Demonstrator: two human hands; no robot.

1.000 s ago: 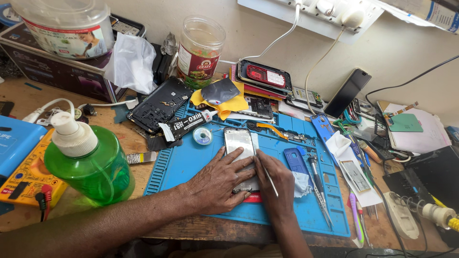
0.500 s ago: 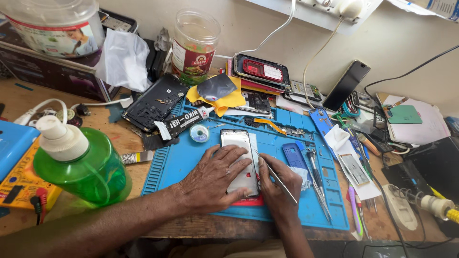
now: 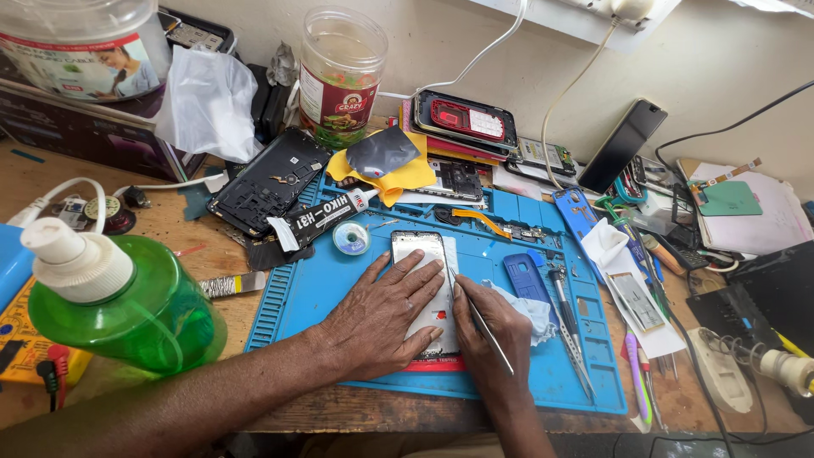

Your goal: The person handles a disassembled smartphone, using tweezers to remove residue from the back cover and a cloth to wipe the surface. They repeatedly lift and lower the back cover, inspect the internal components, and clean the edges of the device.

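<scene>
A white phone frame [image 3: 421, 251] lies lengthwise on a blue silicone work mat [image 3: 305, 288]. My left hand [image 3: 381, 314] rests flat on it, fingers spread, pressing it down. My right hand [image 3: 492, 339] sits just right of the frame and grips a thin metal tool [image 3: 483, 322] whose tip touches the frame's right edge. A crumpled white cloth [image 3: 530, 307] lies under my right hand's far side.
A green pump bottle [image 3: 119, 301] stands at the left. A black glue tube [image 3: 318, 219], a black phone housing [image 3: 267, 180], a snack jar [image 3: 339, 76], tweezers [image 3: 572, 335], a blue phone cover [image 3: 526, 276] and several phone parts crowd the mat's far and right sides.
The view has moved closer. My hands stay on the phone frame, with the tool tip shifted slightly up along its right edge.
</scene>
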